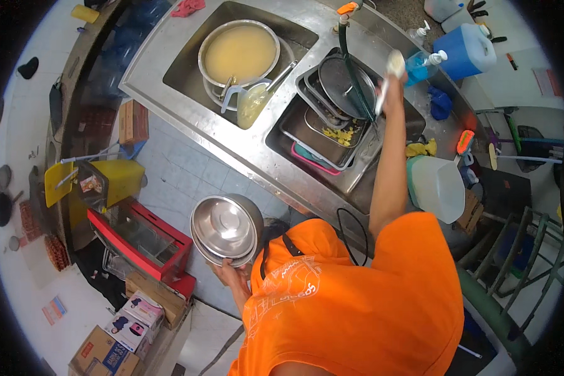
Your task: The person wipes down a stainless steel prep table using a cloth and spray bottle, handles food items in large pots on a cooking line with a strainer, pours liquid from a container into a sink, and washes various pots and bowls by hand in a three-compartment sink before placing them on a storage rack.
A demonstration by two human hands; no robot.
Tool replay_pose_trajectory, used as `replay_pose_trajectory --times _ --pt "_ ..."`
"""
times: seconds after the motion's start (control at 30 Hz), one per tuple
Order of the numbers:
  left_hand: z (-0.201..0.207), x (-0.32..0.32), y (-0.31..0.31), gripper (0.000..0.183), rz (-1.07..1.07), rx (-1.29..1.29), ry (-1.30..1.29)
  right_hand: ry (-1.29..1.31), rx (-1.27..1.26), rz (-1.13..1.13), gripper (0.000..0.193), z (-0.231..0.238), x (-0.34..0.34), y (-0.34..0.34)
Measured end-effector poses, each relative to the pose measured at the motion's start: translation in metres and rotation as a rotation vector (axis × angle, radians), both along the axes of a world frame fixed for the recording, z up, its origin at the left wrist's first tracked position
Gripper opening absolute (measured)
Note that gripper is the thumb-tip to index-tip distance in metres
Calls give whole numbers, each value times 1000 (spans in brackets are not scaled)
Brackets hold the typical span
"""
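Observation:
My left hand (230,274) grips the lower rim of nested stainless steel bowls (227,225), tilted so that their shiny insides show, in front of the sink unit. Over the right basin, my raised right hand (391,100) is closed around a white-handled tool with a pale rounded head (395,64); it looks like a dish brush. Below that hand, the right basin holds a round dark pan (344,86) and stacked metal trays (310,135), one with yellow food scraps (343,136). A dark green hose (351,69) hangs over them.
In the left basin stands a large pot (241,53) of cloudy yellowish liquid, beside a clear plastic jug (252,105). Blue soap bottles (422,66) and a blue jerrycan (465,50) line the right rear edge. A translucent tub (437,188) stands at right, a red-framed case (145,241) at left.

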State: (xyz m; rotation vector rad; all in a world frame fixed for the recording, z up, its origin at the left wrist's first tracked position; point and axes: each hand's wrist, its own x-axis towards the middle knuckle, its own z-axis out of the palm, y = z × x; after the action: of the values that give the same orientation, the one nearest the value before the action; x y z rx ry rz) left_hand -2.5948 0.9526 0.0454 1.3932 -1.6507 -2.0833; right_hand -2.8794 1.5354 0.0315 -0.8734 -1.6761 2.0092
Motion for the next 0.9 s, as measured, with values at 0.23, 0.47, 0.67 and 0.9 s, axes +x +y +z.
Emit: replay_pose_trajectory --times 0.23,0.47,0.67,0.9 --pt "-30 15 -28 67 -31 31 -60 -171 -328 -136 28 -173 124 -43" --pt "-39 7 -26 56 -49 16 -50 -601 -312 -288 41 -144 146 -39" --pt "-41 -2 -22 54 -85 5 -27 -534 -585 -335 67 -177 164 -31" --pt "-44 2 -24 56 -116 21 -42 -787 378 -270 101 -190 158 -37"
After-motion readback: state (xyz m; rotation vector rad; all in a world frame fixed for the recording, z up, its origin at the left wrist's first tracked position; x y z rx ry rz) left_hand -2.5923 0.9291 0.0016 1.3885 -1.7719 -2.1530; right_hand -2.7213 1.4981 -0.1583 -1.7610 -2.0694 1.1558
